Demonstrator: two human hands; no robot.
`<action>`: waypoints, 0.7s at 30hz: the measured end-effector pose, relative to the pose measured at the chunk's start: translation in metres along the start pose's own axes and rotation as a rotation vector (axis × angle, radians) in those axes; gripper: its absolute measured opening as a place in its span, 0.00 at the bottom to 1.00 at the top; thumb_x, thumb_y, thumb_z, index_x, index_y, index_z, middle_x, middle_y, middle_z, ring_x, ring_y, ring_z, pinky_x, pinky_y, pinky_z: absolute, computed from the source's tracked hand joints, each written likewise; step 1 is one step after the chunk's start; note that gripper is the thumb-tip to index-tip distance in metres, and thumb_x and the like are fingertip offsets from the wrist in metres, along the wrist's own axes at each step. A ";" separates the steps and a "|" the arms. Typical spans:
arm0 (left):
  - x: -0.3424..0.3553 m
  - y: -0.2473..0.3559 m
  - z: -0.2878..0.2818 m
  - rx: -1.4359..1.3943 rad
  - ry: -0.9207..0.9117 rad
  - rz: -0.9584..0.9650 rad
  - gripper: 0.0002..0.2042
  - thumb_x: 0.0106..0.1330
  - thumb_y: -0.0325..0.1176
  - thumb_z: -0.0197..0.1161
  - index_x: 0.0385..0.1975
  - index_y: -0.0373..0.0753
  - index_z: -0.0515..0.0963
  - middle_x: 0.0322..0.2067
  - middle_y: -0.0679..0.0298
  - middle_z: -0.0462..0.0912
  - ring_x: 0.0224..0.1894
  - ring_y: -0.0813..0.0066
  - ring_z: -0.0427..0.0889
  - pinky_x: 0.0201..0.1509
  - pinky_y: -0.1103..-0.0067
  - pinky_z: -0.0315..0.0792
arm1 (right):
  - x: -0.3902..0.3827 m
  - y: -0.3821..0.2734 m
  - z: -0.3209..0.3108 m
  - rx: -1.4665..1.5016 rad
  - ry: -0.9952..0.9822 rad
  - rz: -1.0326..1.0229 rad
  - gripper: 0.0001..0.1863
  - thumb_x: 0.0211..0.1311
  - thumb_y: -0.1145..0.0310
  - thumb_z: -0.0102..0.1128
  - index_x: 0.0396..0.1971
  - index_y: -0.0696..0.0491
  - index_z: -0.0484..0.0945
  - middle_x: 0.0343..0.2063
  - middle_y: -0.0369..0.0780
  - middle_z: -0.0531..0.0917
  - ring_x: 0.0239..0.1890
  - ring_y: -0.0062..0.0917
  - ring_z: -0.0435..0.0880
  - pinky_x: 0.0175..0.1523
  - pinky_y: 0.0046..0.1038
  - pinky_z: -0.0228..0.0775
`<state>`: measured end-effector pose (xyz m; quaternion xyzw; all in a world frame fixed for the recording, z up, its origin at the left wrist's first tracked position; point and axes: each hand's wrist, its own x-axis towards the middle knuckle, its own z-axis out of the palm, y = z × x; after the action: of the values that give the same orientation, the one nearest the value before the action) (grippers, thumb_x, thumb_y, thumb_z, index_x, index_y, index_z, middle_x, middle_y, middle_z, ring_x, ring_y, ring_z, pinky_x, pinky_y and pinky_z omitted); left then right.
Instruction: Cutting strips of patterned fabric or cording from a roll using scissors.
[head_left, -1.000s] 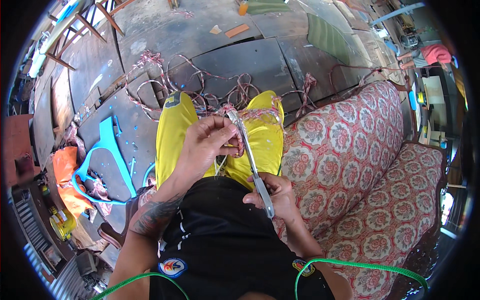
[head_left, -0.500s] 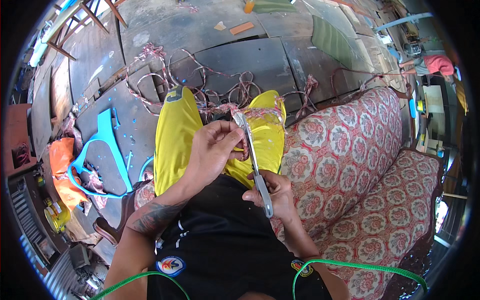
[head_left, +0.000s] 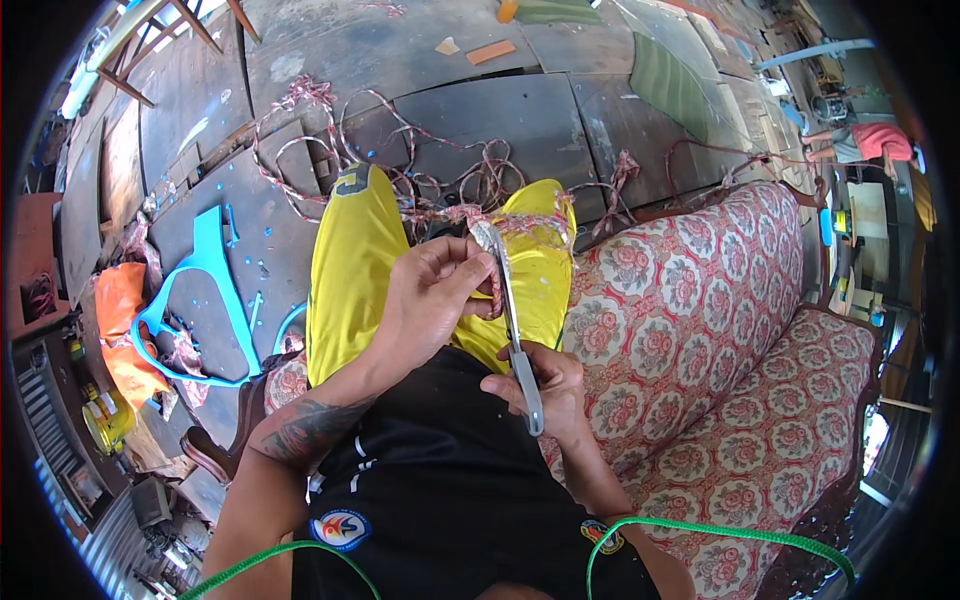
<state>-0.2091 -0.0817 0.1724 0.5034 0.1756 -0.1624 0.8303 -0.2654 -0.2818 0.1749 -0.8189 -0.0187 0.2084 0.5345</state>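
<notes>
My left hand (head_left: 437, 290), closed in a pinch above my lap, holds a reddish, white-flecked rope (head_left: 497, 290). In my right hand (head_left: 555, 385) is the grey handle of a long, narrow-bladed knife (head_left: 524, 375). Its blade runs up past my left fingertips, against or very near the rope; exact contact is hard to make out. Frayed red-and-white strands (head_left: 530, 230) lie across the right knee of my yellow trousers (head_left: 350, 265). Beyond my knees, more of the rope (head_left: 400, 125) spreads in loose loops over the floor.
A flower-patterned sofa (head_left: 690, 280) borders my right side. On the floor to the left lie a cut blue plastic piece (head_left: 212, 275), blue scraps and an orange cloth (head_left: 125, 330). A person in a red top (head_left: 880, 142) is at the far right. A green cord (head_left: 740, 537) crosses in front.
Both hands keep their grips, and the knife has barely moved against the rope. The whole view has shifted slightly.
</notes>
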 end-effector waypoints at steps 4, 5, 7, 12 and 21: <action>0.000 0.001 -0.001 -0.018 0.004 0.001 0.11 0.73 0.36 0.61 0.40 0.33 0.76 0.34 0.63 0.82 0.37 0.77 0.83 0.43 0.74 0.84 | 0.000 -0.001 -0.001 0.013 -0.013 0.024 0.23 0.46 0.59 0.84 0.32 0.60 0.83 0.18 0.35 0.82 0.20 0.14 0.77 0.26 0.20 0.71; 0.000 0.001 -0.002 -0.016 0.012 -0.001 0.11 0.73 0.36 0.61 0.40 0.33 0.76 0.34 0.63 0.82 0.37 0.77 0.83 0.43 0.74 0.84 | 0.000 -0.001 -0.001 0.020 -0.018 0.032 0.23 0.46 0.59 0.84 0.32 0.60 0.83 0.18 0.35 0.82 0.19 0.13 0.77 0.26 0.20 0.70; 0.001 0.002 -0.003 -0.019 -0.024 -0.002 0.11 0.72 0.36 0.62 0.40 0.33 0.76 0.34 0.64 0.81 0.37 0.78 0.83 0.44 0.74 0.85 | 0.000 0.000 0.000 0.020 -0.011 0.015 0.23 0.46 0.58 0.84 0.32 0.60 0.84 0.18 0.35 0.82 0.19 0.13 0.77 0.26 0.20 0.71; 0.002 0.002 -0.005 -0.018 -0.029 0.009 0.11 0.72 0.37 0.62 0.40 0.34 0.76 0.34 0.64 0.81 0.37 0.77 0.83 0.43 0.73 0.85 | -0.001 0.001 -0.002 -0.017 -0.003 -0.009 0.22 0.46 0.57 0.84 0.32 0.59 0.84 0.17 0.35 0.82 0.18 0.15 0.79 0.25 0.21 0.71; 0.008 0.002 -0.009 -0.188 -0.017 -0.085 0.10 0.74 0.38 0.59 0.38 0.36 0.75 0.34 0.61 0.82 0.35 0.71 0.84 0.41 0.72 0.85 | -0.006 0.005 -0.012 -0.103 -0.026 -0.099 0.22 0.45 0.57 0.84 0.30 0.60 0.84 0.16 0.36 0.82 0.17 0.19 0.81 0.25 0.22 0.73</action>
<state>-0.2024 -0.0730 0.1666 0.4139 0.2042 -0.1845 0.8677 -0.2672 -0.2962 0.1765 -0.8406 -0.0767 0.1909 0.5010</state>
